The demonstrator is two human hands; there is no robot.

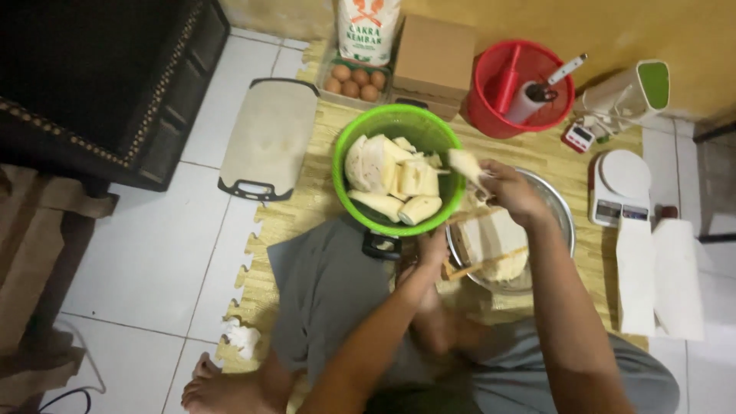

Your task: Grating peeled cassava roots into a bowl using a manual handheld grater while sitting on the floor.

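My right hand [512, 189] grips a pale peeled root piece [465, 163] over the metal bowl's [563, 218] far rim, beside the green basin [383, 126]; my left hand [432, 249] steadies the grater [491, 241], though its grip is unclear; I'd keep my fingertips clear of its blades.

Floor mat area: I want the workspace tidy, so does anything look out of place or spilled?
One thing stands out: a crumpled white tissue lies loose at the mat's jagged near-left edge, beside a bare foot. Otherwise, the green bowl of pale cut pieces sits upright, and nothing looks spilled.
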